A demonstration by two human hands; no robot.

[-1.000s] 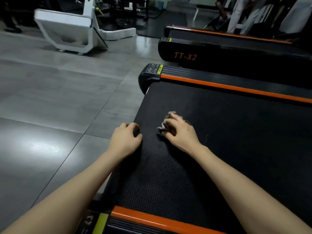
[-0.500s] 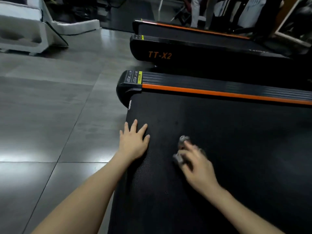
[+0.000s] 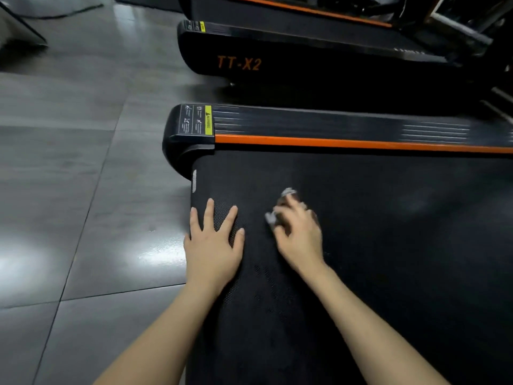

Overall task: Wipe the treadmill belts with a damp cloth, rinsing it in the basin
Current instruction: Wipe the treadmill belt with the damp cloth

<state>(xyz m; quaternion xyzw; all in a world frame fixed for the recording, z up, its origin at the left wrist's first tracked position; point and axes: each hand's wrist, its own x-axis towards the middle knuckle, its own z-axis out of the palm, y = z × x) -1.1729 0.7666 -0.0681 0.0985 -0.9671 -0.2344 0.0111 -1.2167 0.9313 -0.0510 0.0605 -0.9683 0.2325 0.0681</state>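
A black treadmill belt [image 3: 374,232] fills the right half of the head view. My left hand [image 3: 212,243] lies flat on the belt's rear left edge with its fingers spread. Just to its right, my right hand [image 3: 298,234] holds a small grey cloth [image 3: 287,193] bunched under its curled fingers and presses it onto the belt. Only scraps of the cloth show past the fingertips. No basin is in view.
An orange strip and a black side rail [image 3: 333,126] border the belt's far side. Beyond it stands a second treadmill [image 3: 249,62] marked TT-X2. Grey glossy floor tiles [image 3: 83,190] stretch out to the left.
My right hand has slid the cloth across the belt, first away from my left hand, then back towards it. My left fist has opened flat. The view has tilted downwards.
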